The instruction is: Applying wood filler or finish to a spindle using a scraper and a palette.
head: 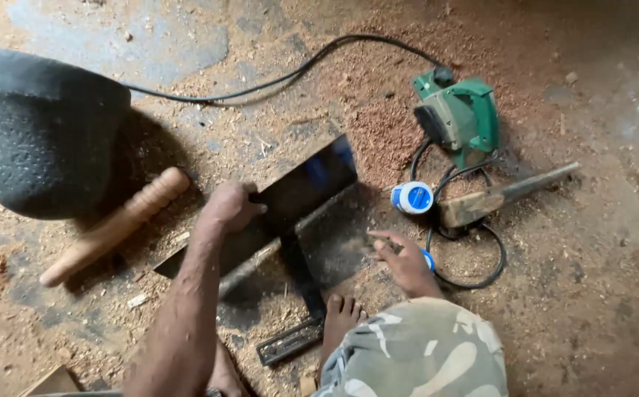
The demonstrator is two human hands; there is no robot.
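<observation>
A dusty floor (599, 294) strewn with reddish sawdust fills the view. At the far left stands a large dark rough-surfaced stone mortar (43, 132), and just near of it a turned wooden pestle (117, 224) lies slanting on the ground. A black power cable (282, 77) runs across the far side to a green electric planer (460, 117) at the far right; near of the planer lie a blue and white plug (412, 197), a coil of the same black cord, and a wooden-handled blade tool (507, 195) pointing right. In the middle lies a dark, glossy flat board (297, 198), set at a slant from near left to far right, with a narrow dark piece crossing under it toward a bare foot (340, 316) that rests beside a small slotted metal piece (290, 340). A camouflage-patterned trouser leg (415, 353) covers the near right. The left hand (231, 207) is closed over the board's far-left edge, gripping it. The right hand (404, 257) hovers at the board's right side with fingers loosely spread, its fingertips at or just off the edge; contact cannot be told.
</observation>
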